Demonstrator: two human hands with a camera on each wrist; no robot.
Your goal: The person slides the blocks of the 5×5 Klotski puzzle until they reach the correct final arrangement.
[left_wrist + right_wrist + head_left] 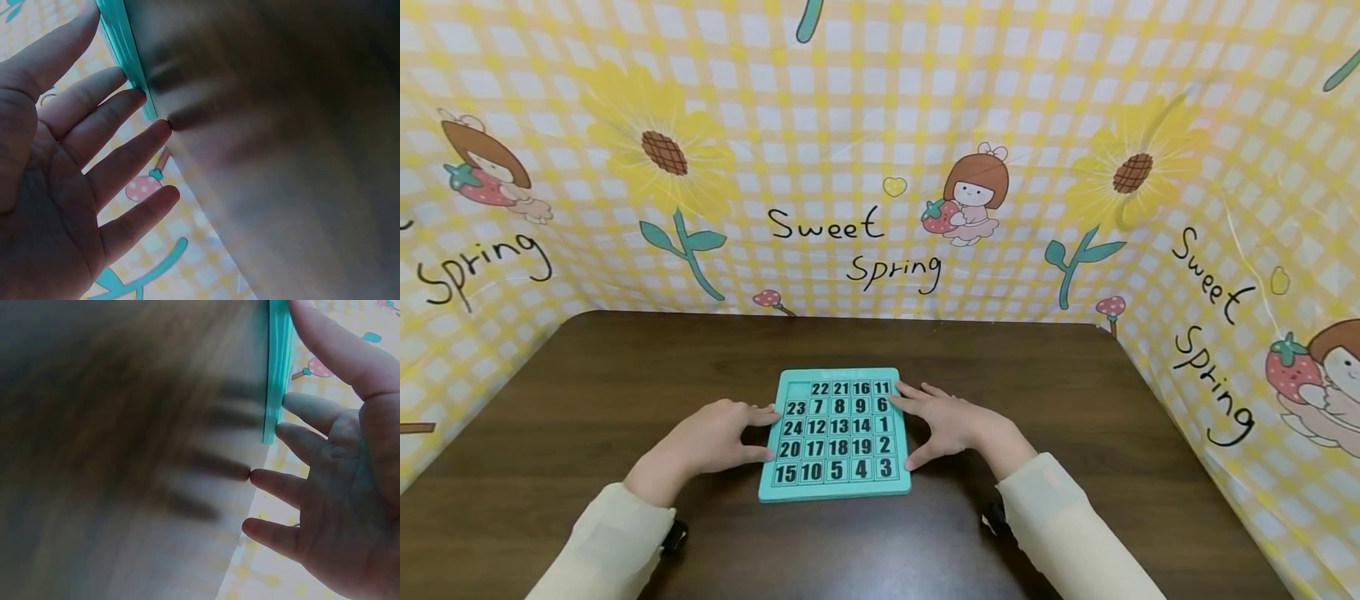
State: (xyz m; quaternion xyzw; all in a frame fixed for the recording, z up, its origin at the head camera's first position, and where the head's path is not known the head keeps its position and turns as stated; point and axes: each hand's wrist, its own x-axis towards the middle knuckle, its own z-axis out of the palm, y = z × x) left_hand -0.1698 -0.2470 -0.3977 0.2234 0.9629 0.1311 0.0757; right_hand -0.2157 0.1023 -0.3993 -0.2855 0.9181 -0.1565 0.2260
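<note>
A turquoise number slide puzzle [837, 429] lies flat on the dark wooden table, its black-numbered tiles facing up. The one gap among the tiles is at its far left corner, beside the 22. My left hand [715, 442] is at the puzzle's left side, thumb and index fingertip touching the frame. On the opposite side, my right hand [951, 423] has its thumb near the close right corner and fingertips along the right edge. Both wrist views show fairly straight, spread fingers against the puzzle's side wall [128, 53], with the lower fingers beyond its end.
The brown table [647, 367] extends around the puzzle on every side. A yellow checked cloth [820, 125] with flowers and "Sweet Spring" lettering hangs behind the table and along both sides. Dark wrist devices [674, 537] show by the cream sleeves.
</note>
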